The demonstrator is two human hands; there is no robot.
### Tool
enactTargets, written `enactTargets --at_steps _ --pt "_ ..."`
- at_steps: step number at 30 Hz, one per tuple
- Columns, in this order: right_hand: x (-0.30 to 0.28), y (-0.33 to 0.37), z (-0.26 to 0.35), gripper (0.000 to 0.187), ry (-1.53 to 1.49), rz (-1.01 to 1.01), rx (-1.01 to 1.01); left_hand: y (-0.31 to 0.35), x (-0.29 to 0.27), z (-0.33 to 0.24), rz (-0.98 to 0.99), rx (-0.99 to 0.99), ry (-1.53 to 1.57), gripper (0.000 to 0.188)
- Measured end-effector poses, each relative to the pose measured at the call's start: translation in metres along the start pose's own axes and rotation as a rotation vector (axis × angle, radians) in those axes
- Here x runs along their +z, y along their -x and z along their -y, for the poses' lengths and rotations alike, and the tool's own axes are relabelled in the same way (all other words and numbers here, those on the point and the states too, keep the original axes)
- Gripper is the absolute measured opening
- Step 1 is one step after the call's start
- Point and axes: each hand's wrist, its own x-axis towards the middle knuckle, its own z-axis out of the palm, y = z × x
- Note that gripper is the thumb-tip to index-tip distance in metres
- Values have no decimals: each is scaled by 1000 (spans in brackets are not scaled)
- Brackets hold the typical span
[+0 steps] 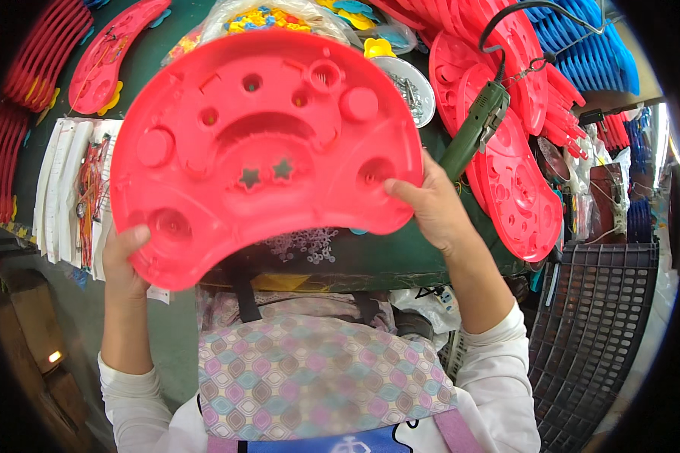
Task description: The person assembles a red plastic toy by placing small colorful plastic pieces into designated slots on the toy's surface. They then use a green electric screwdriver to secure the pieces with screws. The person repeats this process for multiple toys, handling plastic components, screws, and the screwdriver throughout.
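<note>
A large red plastic toy shell, curved like a crescent, is lifted over the table between my two hands. Round wells, small holes and two star-shaped cutouts mark its surface. My left hand grips the lower left end, thumb on the face near a round well. At the right end, my right hand holds the edge with its thumb beside the other well. The fingers of both hands are mostly hidden behind the shell. A green electric screwdriver hangs to the right of the shell, untouched.
A white bowl of screws stands behind the shell. Small clear rings lie near the table's front edge. Wire bundles rest at left. Red shells and blue parts are piled right, above a grey crate.
</note>
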Motion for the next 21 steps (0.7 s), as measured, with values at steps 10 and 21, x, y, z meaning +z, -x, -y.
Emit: enactTargets --at_steps 10,21 --pt "-13 -1 -48 37 -35 -267 23 -23 -7 23 -227 -109 -481 52" --pt "-12 7 -58 19 973 50 -567 -22 -4 29 -215 -152 -130 46"
